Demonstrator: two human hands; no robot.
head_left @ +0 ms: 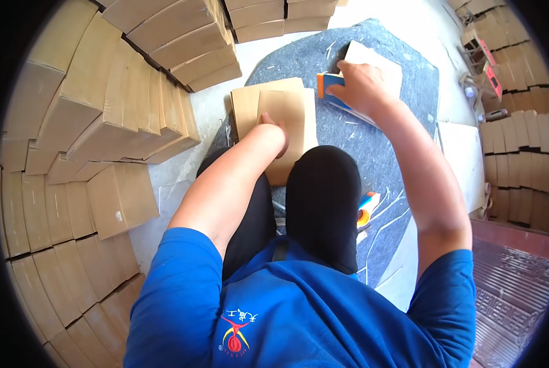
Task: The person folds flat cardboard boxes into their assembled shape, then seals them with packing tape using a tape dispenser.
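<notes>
My right hand [363, 86] is closed around the near left end of a flat blue, orange and white box [331, 83], thumb on its near side. Under and behind that hand lies a white panel [382, 61], partly covered. My left hand [275, 132] is at a brown cardboard carton [280, 104] in front of my knees. Its thumb points up along the cardboard and the other fingers curl down at the right, partly hidden by the wrist. More brown cardboard [243, 101] shows behind the carton.
A dark grey mat [403, 116] with white scraps covers the floor. An orange tape roll [364, 216] lies beside my right knee. Stacked brown cartons [84, 104] rise at the left, with others [520, 141] at the right. A dark red ridged surface [514, 294] is at lower right.
</notes>
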